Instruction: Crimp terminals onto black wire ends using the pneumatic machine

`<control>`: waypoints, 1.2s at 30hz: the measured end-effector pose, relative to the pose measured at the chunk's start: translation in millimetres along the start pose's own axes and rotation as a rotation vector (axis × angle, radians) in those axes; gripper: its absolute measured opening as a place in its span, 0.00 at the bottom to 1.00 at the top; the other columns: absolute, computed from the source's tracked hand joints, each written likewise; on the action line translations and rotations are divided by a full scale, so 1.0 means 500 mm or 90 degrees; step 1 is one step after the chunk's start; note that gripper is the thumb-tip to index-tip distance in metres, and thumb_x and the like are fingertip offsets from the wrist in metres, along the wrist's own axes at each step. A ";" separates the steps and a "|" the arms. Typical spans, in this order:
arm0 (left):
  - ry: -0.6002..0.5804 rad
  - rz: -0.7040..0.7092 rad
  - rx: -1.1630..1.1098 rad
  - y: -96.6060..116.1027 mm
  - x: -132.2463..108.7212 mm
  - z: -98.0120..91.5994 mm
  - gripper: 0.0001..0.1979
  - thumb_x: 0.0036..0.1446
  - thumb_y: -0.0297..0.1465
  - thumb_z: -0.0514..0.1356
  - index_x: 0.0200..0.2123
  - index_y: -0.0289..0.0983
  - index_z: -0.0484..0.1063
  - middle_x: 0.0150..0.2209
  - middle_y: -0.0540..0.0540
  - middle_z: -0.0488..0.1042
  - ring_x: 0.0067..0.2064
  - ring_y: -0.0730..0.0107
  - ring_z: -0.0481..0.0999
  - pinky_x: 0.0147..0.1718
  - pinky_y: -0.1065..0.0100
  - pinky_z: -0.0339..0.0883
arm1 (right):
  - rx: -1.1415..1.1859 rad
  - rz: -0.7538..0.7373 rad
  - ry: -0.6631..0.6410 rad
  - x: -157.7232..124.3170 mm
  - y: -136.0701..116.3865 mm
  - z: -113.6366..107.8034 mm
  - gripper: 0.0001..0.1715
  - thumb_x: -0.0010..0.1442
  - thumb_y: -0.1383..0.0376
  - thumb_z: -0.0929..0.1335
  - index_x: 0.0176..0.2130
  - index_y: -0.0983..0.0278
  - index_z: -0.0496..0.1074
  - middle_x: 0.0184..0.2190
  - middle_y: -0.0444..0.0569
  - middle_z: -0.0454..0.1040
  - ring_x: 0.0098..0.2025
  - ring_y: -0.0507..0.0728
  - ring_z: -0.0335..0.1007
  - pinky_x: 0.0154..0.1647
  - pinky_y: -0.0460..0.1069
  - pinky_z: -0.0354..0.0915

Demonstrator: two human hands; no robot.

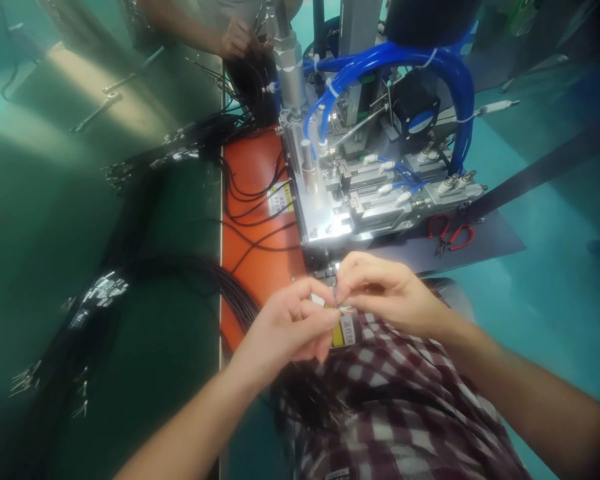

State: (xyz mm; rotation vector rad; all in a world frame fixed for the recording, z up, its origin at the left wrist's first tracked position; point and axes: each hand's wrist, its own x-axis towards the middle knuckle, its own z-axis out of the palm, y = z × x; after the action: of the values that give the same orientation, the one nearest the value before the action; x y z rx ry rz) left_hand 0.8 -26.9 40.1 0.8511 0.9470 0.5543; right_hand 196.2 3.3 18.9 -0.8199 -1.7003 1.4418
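Observation:
My left hand (297,320) is closed in a pinch on a cable end. Thin coloured wires (347,309) stick out past its thumb and fingertip. Close against them, my right hand (387,293) has its thumb and fingers pressed together; what lies in that pinch is too small to make out. A bundle of black cables (237,297) runs from the left table over the orange plate (253,257) towards my lap. Below my fingers shows a yellow and white label (347,330). The metal machine (325,207) stands just beyond both hands.
Red-handled pliers (450,237) lie right of the machine. Blue air hoses (455,80) arch over it. More black cables with bare ends (103,290) lie on the green table (170,400). Across from me, another person's hand (243,40) works among cables.

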 end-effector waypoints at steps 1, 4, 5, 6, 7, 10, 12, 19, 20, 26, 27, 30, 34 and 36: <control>0.012 -0.005 0.003 0.000 0.000 0.001 0.09 0.59 0.35 0.61 0.37 0.37 0.65 0.16 0.54 0.70 0.14 0.85 0.52 0.14 0.81 0.43 | -0.009 -0.019 -0.023 0.003 0.001 -0.007 0.04 0.59 0.68 0.69 0.34 0.62 0.76 0.34 0.47 0.70 0.36 0.53 0.68 0.36 0.49 0.65; 0.028 -0.038 0.004 0.000 0.001 0.003 0.07 0.59 0.34 0.60 0.36 0.36 0.66 0.18 0.51 0.73 0.13 0.86 0.52 0.12 0.81 0.42 | -0.046 -0.043 -0.086 0.011 -0.001 -0.024 0.06 0.61 0.70 0.68 0.35 0.62 0.77 0.34 0.46 0.70 0.37 0.53 0.69 0.38 0.48 0.66; 0.026 -0.052 0.008 -0.001 0.001 0.004 0.07 0.59 0.33 0.60 0.35 0.36 0.67 0.18 0.50 0.74 0.12 0.86 0.53 0.12 0.81 0.42 | -0.062 -0.042 -0.110 0.014 -0.003 -0.028 0.07 0.61 0.70 0.68 0.36 0.62 0.77 0.34 0.46 0.71 0.37 0.53 0.69 0.38 0.48 0.66; 0.025 -0.063 0.011 -0.003 0.002 0.005 0.07 0.59 0.33 0.60 0.34 0.36 0.67 0.18 0.50 0.74 0.12 0.86 0.53 0.12 0.81 0.42 | -0.077 -0.039 -0.132 0.017 -0.004 -0.030 0.08 0.61 0.71 0.67 0.36 0.62 0.77 0.34 0.46 0.71 0.37 0.53 0.69 0.38 0.48 0.66; 0.029 -0.066 0.014 -0.004 0.003 0.007 0.07 0.58 0.33 0.61 0.33 0.35 0.67 0.18 0.50 0.74 0.12 0.86 0.54 0.12 0.80 0.42 | -0.090 -0.037 -0.151 0.019 -0.006 -0.032 0.09 0.61 0.71 0.67 0.36 0.62 0.77 0.34 0.46 0.71 0.36 0.53 0.69 0.39 0.48 0.66; 0.087 -0.027 0.027 -0.010 0.006 0.012 0.08 0.58 0.33 0.61 0.31 0.35 0.68 0.20 0.50 0.75 0.12 0.85 0.58 0.12 0.80 0.45 | -0.110 -0.020 -0.150 0.025 -0.010 -0.028 0.07 0.60 0.70 0.67 0.34 0.63 0.77 0.33 0.46 0.72 0.36 0.53 0.69 0.38 0.48 0.66; 0.155 0.013 0.039 -0.012 0.008 0.015 0.08 0.57 0.33 0.62 0.30 0.34 0.69 0.21 0.50 0.75 0.14 0.85 0.60 0.14 0.80 0.50 | -0.099 0.029 -0.064 0.025 -0.011 -0.018 0.05 0.60 0.70 0.68 0.34 0.64 0.76 0.33 0.46 0.73 0.33 0.52 0.68 0.35 0.47 0.66; 0.264 0.037 0.039 0.002 0.023 0.012 0.08 0.55 0.32 0.63 0.28 0.33 0.71 0.20 0.52 0.71 0.16 0.88 0.53 0.15 0.81 0.49 | 0.035 0.252 0.158 0.008 -0.014 0.029 0.07 0.57 0.64 0.69 0.33 0.66 0.75 0.23 0.43 0.72 0.20 0.47 0.60 0.18 0.43 0.57; 0.264 0.045 0.041 0.005 0.027 0.011 0.08 0.55 0.32 0.63 0.28 0.33 0.71 0.19 0.52 0.70 0.16 0.88 0.53 0.15 0.81 0.46 | 0.044 0.260 0.164 0.006 -0.013 0.035 0.07 0.56 0.63 0.70 0.32 0.66 0.74 0.24 0.44 0.73 0.21 0.48 0.62 0.19 0.43 0.59; 0.245 0.092 0.007 0.005 0.045 0.005 0.07 0.55 0.30 0.62 0.27 0.33 0.69 0.19 0.52 0.70 0.16 0.87 0.54 0.16 0.79 0.43 | 0.095 0.296 0.226 0.009 -0.010 0.061 0.09 0.55 0.62 0.71 0.28 0.66 0.72 0.18 0.41 0.69 0.18 0.47 0.60 0.18 0.43 0.56; 0.244 0.094 -0.009 0.004 0.045 0.006 0.08 0.55 0.30 0.62 0.27 0.33 0.69 0.20 0.52 0.70 0.16 0.87 0.54 0.16 0.79 0.43 | 0.106 0.306 0.227 0.009 -0.011 0.066 0.09 0.55 0.63 0.71 0.28 0.66 0.71 0.15 0.40 0.66 0.17 0.47 0.58 0.17 0.42 0.55; 0.239 0.083 -0.063 -0.002 0.039 0.009 0.08 0.55 0.31 0.63 0.28 0.34 0.68 0.20 0.52 0.70 0.15 0.87 0.53 0.15 0.78 0.42 | 0.109 0.320 0.236 0.004 -0.018 0.079 0.10 0.57 0.63 0.69 0.27 0.65 0.70 0.13 0.37 0.62 0.15 0.45 0.53 0.16 0.41 0.52; 0.219 0.052 -0.093 -0.006 0.030 0.012 0.08 0.54 0.31 0.63 0.27 0.34 0.68 0.19 0.53 0.69 0.14 0.87 0.53 0.16 0.78 0.46 | 0.099 0.339 0.175 -0.002 -0.027 0.074 0.09 0.58 0.62 0.69 0.29 0.66 0.71 0.14 0.37 0.61 0.16 0.45 0.51 0.14 0.41 0.49; 0.214 0.048 -0.085 -0.006 0.028 0.012 0.08 0.54 0.30 0.62 0.26 0.34 0.68 0.19 0.53 0.69 0.14 0.87 0.53 0.16 0.78 0.46 | 0.091 0.345 0.161 0.001 -0.030 0.063 0.10 0.57 0.61 0.69 0.32 0.66 0.72 0.14 0.37 0.60 0.16 0.46 0.51 0.14 0.41 0.49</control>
State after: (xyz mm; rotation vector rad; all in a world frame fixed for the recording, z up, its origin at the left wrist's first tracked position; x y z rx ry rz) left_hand 13.0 -20.5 32.7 0.6880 1.1709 0.8343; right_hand 169.1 -14.8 31.0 -1.3884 -1.2172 1.6976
